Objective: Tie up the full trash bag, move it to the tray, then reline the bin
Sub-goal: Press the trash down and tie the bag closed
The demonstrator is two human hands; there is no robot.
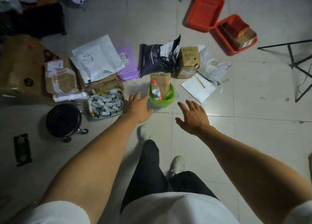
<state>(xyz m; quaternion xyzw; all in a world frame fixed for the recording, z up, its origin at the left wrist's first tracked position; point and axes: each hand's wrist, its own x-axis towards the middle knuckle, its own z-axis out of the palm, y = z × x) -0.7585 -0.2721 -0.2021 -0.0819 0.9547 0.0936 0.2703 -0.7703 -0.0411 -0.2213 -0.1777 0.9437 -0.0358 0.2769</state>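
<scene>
Both hands empty, fingers spread: left hand (137,108), right hand (192,117). Take rim of green plastic trash bag (166,100) on opposite sides; gather above clear plastic bottle (156,91), brown paper bag (161,84).

The scene is dim overall, with a grey-green cast. The brightest patch is a glare spot on the glossy floor tiles (217,112) just past the right hand (194,118), toward three o'clock of centre; the tiles around it reflect pale light. Brightness falls off sharply toward nine and eleven o'clock, where the black stool (63,119) and dark clutter lose detail in shadow. The corners vignette to near black, strongest at eleven and seven o'clock. Wide-angle distortion bows the tile seams and swells the forearms at the lower edge. The red trays (205,12) at one o'clock look soft and smeared, and fine texture is noisy throughout.
</scene>
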